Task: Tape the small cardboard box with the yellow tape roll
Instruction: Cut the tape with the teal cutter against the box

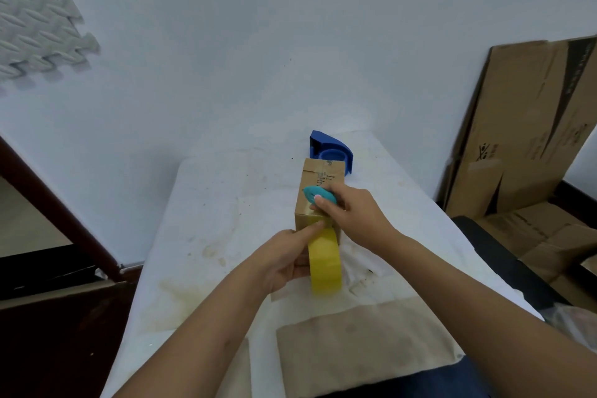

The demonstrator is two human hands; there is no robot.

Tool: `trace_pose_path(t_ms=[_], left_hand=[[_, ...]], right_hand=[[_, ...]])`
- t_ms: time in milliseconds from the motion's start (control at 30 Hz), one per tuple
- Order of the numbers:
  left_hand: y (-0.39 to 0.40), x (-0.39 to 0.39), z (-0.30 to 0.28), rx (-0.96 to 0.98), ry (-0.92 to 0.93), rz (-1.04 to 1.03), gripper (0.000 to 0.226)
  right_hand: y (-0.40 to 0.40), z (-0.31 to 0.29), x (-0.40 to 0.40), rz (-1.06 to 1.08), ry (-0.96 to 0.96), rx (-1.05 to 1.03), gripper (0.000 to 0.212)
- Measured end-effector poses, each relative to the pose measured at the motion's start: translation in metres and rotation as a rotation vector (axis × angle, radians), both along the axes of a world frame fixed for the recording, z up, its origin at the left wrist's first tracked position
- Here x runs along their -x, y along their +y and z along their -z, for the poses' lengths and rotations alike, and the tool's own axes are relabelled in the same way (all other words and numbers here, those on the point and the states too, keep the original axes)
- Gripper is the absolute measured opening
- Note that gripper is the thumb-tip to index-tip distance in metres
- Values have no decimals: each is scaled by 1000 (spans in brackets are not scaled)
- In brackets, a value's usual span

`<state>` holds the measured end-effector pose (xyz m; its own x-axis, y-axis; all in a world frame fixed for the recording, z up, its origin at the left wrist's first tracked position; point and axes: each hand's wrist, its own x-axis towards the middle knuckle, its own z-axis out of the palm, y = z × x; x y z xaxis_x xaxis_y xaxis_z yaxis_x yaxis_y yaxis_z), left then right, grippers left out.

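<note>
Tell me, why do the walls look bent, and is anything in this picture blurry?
Head view: the wide-angle lens bows straight lines, so the leaning cardboard sheets tilt near the right edge. Light is soft and bluish, with no harsh glare. The yellow tape roll in the left hand looks slightly smeared, as does the teal cutter in the right hand above the small box.

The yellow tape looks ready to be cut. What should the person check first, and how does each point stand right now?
1. Yellow tape roll held in left hand: ok.
2. Teal cutter gripped in right hand: ok.
3. Cardboard box resting on the table: ok.
4. Tape pulled taut between roll and box: cannot tell.
5. Left fingertip clear of the cutter: not ok, it is very close.
</note>
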<state>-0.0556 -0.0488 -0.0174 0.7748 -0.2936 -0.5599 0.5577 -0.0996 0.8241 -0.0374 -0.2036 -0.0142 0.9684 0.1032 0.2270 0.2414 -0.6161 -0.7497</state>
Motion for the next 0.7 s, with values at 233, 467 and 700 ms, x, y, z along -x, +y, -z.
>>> trace_pose_path(t_ms=[233, 467, 700], left_hand=[[2, -3, 3, 72, 49, -9, 25], [-1, -7, 3, 100, 46, 9, 26], [3, -7, 2, 106, 8, 45, 27]], right_hand=[[-9, -1, -9, 37, -83, -22, 30], [-9, 19, -15, -79, -67, 198, 18], [-12, 23, -22, -110, -92, 296, 35]])
